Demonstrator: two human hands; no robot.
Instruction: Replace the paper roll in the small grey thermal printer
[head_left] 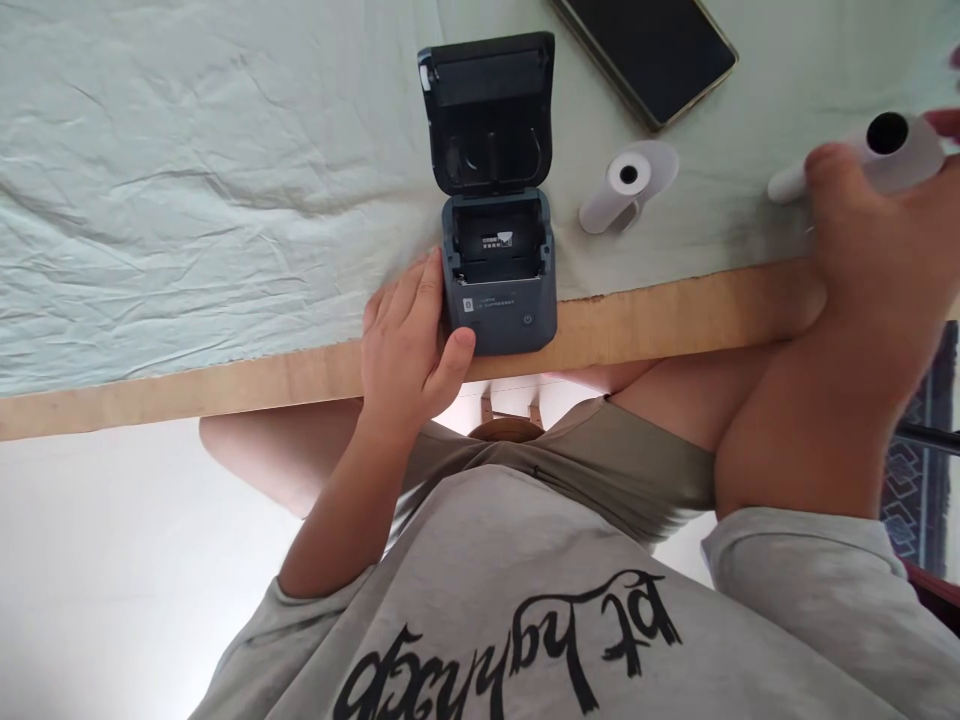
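Observation:
A small dark blue-grey label printer [501, 318] stands near the table's front edge with its lid [491, 110] raised. No roll shows in its bay. My left hand [405, 330] lies flat along the printer's left side, fingers stretched out and thumb at its front corner. At the far right, my right hand [862, 230] grips a white paper roll [904, 165] with a dark core hole, thumb and fingers on either side. Some of that roll is hidden by the hand. Between printer and right hand stands a smaller white paper roll [600, 205] with its loose end curling out.
A dark phone [652, 50] lies behind the smaller roll. Pale green wrinkled cloth [225, 180] covers the table up to its bare wooden front edge [300, 375]. My legs are under that edge. A patterned rug [911, 480] shows at the right.

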